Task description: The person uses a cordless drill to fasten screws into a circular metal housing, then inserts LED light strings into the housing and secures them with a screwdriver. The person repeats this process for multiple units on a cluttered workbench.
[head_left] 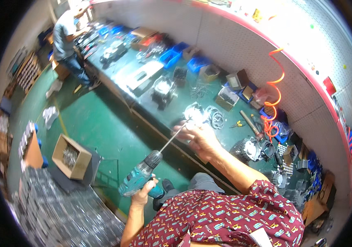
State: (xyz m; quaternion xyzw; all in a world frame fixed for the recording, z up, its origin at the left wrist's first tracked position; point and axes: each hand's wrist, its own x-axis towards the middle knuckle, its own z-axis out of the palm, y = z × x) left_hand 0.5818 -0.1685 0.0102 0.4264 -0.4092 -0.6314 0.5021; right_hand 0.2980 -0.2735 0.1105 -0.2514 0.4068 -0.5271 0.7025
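Observation:
My left hand (145,190) is wrapped round the grip of a teal and black cordless drill (134,181), held over the floor in front of the bench. A long thin driver bit (173,140) slants up from its chuck toward the bench. My right hand (196,138) is at the bit's far end with its fingers drawn together. Whatever the fingertips hold there is blurred and too small to name. Just beyond them, on the bench, lie a shiny metal housing part (194,112) and some ring-shaped gaskets (215,117).
On the green bench (235,133) stand a metal engine-like casting (163,91), blue bins (170,58), a hammer (251,123), pliers (238,124) and a finned motor part (248,149). An orange coiled hose (275,94) hangs down. A carton of metal pieces (72,157) sits left. A person (67,45) works farther along.

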